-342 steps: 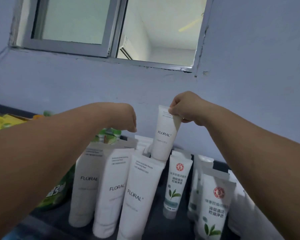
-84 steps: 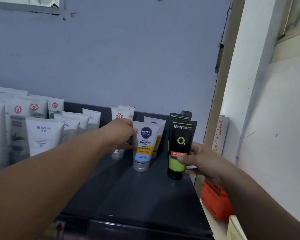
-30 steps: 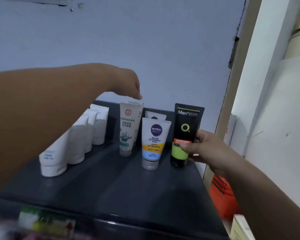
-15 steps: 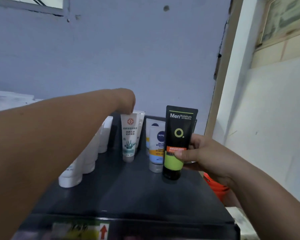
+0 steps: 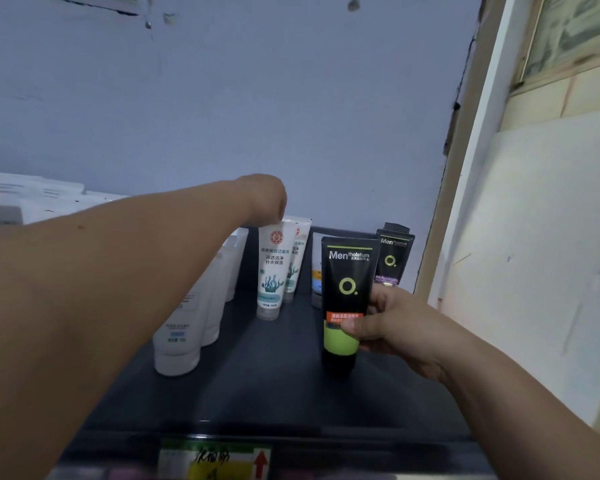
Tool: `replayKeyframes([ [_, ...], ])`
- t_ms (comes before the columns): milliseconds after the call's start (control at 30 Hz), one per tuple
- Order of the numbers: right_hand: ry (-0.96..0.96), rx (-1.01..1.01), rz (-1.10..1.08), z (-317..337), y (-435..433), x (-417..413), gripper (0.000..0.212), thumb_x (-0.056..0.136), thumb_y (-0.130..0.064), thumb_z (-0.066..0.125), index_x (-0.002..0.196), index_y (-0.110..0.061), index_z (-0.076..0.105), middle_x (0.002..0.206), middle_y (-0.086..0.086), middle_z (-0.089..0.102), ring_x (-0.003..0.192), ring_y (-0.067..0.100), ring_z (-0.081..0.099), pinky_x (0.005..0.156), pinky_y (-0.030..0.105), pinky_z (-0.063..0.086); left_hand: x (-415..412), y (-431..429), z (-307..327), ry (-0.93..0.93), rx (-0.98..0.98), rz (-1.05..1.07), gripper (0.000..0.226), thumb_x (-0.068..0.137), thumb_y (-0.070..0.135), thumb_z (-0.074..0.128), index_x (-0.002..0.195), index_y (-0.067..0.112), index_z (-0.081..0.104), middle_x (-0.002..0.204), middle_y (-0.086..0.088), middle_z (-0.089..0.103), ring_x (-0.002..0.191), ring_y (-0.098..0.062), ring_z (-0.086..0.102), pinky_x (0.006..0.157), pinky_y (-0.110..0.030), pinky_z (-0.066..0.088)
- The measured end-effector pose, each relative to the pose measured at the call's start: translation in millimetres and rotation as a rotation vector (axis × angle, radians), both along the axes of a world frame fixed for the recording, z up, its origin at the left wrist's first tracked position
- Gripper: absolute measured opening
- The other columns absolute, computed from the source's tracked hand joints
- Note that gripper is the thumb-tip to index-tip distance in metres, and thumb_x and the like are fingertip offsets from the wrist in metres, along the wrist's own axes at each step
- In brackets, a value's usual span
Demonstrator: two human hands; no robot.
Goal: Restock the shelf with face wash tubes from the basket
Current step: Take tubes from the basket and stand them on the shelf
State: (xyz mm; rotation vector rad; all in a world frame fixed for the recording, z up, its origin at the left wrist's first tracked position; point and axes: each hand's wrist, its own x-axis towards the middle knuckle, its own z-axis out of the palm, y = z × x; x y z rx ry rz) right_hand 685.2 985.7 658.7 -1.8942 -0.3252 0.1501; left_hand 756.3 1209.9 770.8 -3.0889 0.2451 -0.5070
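Observation:
On the dark shelf my right hand grips a black and green Mentholatum tube around its lower half, cap down on the shelf surface. A second black tube stands behind it near the wall. My left hand reaches over from the left and pinches the top seam of a white tube with a seaweed print, which stands upright. Another white tube stands right behind that one. The basket is out of sight.
A row of plain white tubes runs along the left under my left arm. A blue and yellow tube is mostly hidden behind the black one. A door frame bounds the shelf on the right. A price label sits on the front edge.
My right hand has drawn the black tube forward and a little left, in front of the blue and yellow tube. My left hand stays at the top of the seaweed-print tube.

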Motion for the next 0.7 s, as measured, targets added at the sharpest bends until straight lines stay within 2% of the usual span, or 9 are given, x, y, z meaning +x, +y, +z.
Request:
replayKeyframes([
  [67,0.032,-0.009,0.005,-3.8,0.8,0.9,0.032,0.085,0.003,0.066,0.112,-0.013,0.065,0.11,0.011,0.072,0.093,0.02,0.068,0.079,0.035,0.054,0.0,0.3,-0.3,0.013,-0.053,-0.018,0.019,0.089,0.013,0.058,0.103,0.009,0.071,0.106,-0.009,0.069,0.093,-0.025,0.063,0.083,-0.035,0.051],
  [167,0.067,0.023,0.006,-6.9,1.4,1.9,0.034,0.084,0.005,0.065,0.113,-0.012,0.064,0.111,0.012,0.072,0.103,0.026,0.068,0.087,0.039,0.053,-2.1,4.0,1.6,0.025,-0.105,-0.033,0.017,0.09,0.015,0.059,0.103,0.015,0.07,0.106,-0.004,0.065,0.095,-0.024,0.061,0.083,-0.034,0.053],
  [267,0.095,0.004,0.02,-6.0,-0.4,-0.1,0.037,0.082,0.009,0.065,0.114,-0.01,0.063,0.109,0.012,0.072,0.103,0.027,0.068,0.087,0.04,0.054,-6.9,7.9,2.9,0.024,-0.093,-0.026,0.026,0.09,0.016,0.06,0.116,0.016,0.065,0.116,-0.002,0.06,0.103,-0.022,0.056,0.087,-0.031,0.046],
  [367,0.1,-0.076,-0.006,9.2,-9.1,-11.0,0.039,0.08,0.004,0.071,0.115,-0.01,0.062,0.099,0.01,0.071,0.088,0.018,0.069,0.071,0.03,0.056,-19.2,10.6,6.6,0.008,-0.083,-0.016,0.039,0.092,0.018,0.059,0.13,0.014,0.056,0.129,-0.003,0.056,0.118,-0.023,0.052,0.095,-0.03,0.04],
  [433,0.005,-0.148,-0.119,31.1,-17.4,-22.9,0.036,0.078,-0.001,0.074,0.111,-0.01,0.062,0.091,0.007,0.069,0.078,0.015,0.066,0.065,0.028,0.053,-30.6,12.6,12.8,-0.013,-0.106,-0.026,0.042,0.092,0.022,0.06,0.134,0.015,0.053,0.132,-0.002,0.054,0.121,-0.023,0.05,0.099,-0.032,0.038],
  [567,-0.364,-0.152,-0.31,79.1,-12.7,-47.0,0.02,0.081,-0.012,0.075,0.097,-0.011,0.062,0.084,0.007,0.063,0.068,0.017,0.06,0.058,0.026,0.048,-64.0,13.2,31.5,-0.096,-0.191,-0.066,0.044,0.09,0.029,0.062,0.132,0.019,0.053,0.133,-0.001,0.052,0.118,-0.023,0.051,0.1,-0.035,0.039],
  [633,-0.539,-0.143,-0.313,90.4,6.0,-55.1,0.016,0.082,-0.016,0.074,0.093,-0.015,0.063,0.085,0.006,0.064,0.07,0.02,0.062,0.062,0.033,0.05,-85.6,13.7,39.2,-0.143,-0.252,-0.09,0.043,0.089,0.031,0.063,0.131,0.021,0.054,0.132,0.0,0.052,0.114,-0.023,0.052,0.097,-0.035,0.041],
  [700,-0.645,-0.172,-0.27,93.7,28.1,-58.4,0.013,0.083,-0.019,0.073,0.092,-0.019,0.063,0.087,0.003,0.065,0.074,0.02,0.064,0.067,0.032,0.051,-104.1,16.3,43.5,-0.175,-0.316,-0.103,0.042,0.088,0.033,0.064,0.128,0.023,0.056,0.131,0.001,0.054,0.108,-0.022,0.054,0.093,-0.033,0.042],
])
